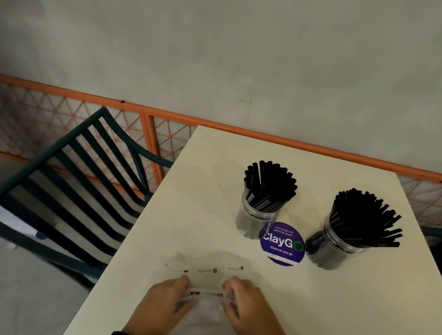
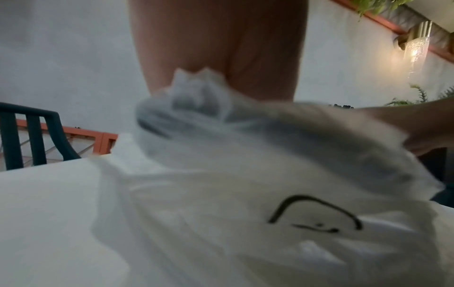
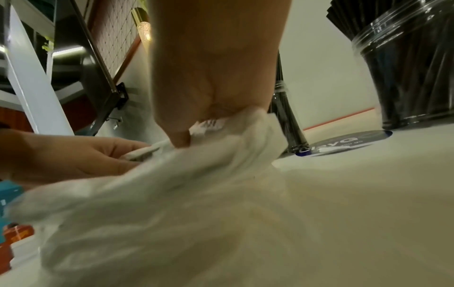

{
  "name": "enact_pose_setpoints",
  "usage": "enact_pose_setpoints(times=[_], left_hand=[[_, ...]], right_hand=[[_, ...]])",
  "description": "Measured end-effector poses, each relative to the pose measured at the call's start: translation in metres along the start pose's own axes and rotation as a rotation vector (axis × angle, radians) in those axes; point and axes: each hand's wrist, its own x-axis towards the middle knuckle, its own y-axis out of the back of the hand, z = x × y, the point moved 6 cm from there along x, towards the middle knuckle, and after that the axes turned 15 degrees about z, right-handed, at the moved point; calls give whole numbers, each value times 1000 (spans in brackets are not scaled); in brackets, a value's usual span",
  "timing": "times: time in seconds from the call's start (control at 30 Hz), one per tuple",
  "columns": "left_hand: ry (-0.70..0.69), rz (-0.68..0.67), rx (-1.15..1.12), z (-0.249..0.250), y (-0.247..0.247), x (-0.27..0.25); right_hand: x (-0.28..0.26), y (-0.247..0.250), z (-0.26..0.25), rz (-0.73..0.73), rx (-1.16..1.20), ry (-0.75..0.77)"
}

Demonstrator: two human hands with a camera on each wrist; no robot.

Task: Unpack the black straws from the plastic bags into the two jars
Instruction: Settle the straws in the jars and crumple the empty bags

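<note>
- The left hand (image 1: 169, 299) and right hand (image 1: 242, 303) each pinch an end of the plastic bag (image 1: 205, 315), its top edge running left-right between them
- Both jars (image 1: 259, 216) of black straws (image 1: 269, 182) stand beyond, nearer the right hand

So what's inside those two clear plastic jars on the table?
Both clear plastic jars, left and right, hold upright black straws fanning above their rims. The jar bottoms are hidden behind the straws.
</note>
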Motion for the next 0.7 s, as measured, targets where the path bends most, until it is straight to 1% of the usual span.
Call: enact_pose_setpoints(times=[0.07, 0.17, 0.2, 0.23, 0.27, 0.33, 0.37, 0.43, 0.47, 0.5, 0.57, 0.6, 0.67, 0.7], left_hand=[[46, 67, -95, 10, 9, -3], [167, 151, -339, 25, 24, -8], [197, 192, -427, 29, 28, -9], [225, 239, -509, 35, 34, -11], [263, 280, -594, 39, 37, -13], [355, 315, -770, 50, 40, -18], [401, 315, -862, 57, 40, -21], [472, 305, -1052, 68, 40, -33], [482, 303, -1137, 74, 41, -40], [460, 284, -1190, 80, 41, -47], [395, 235, -1173, 87, 39, -55], [394, 215, -1163, 94, 40, -56], [454, 245, -1223, 87, 25, -58], [487, 243, -1259, 83, 15, -65]], right_hand=[[0, 9, -9, 55, 144, -73], [0, 27, -26, 159, 350, -117], [-1, 32, -32, 162, 431, -141], [-2, 34, -39, 132, 492, -154], [-3, 36, -47, 80, 504, -131], [-9, 33, -61, -44, 387, -25], [-12, 31, -64, -91, 312, 4], [-20, 30, -64, -114, 243, 17], [-24, 33, -61, -94, 236, 26], [-29, 37, -56, -72, 239, 29], [-38, 50, -45, 3, 338, 3], [-43, 57, -38, 67, 414, -20], [-51, 69, -30, 209, 546, -52], [-54, 73, -31, 247, 608, -70]])
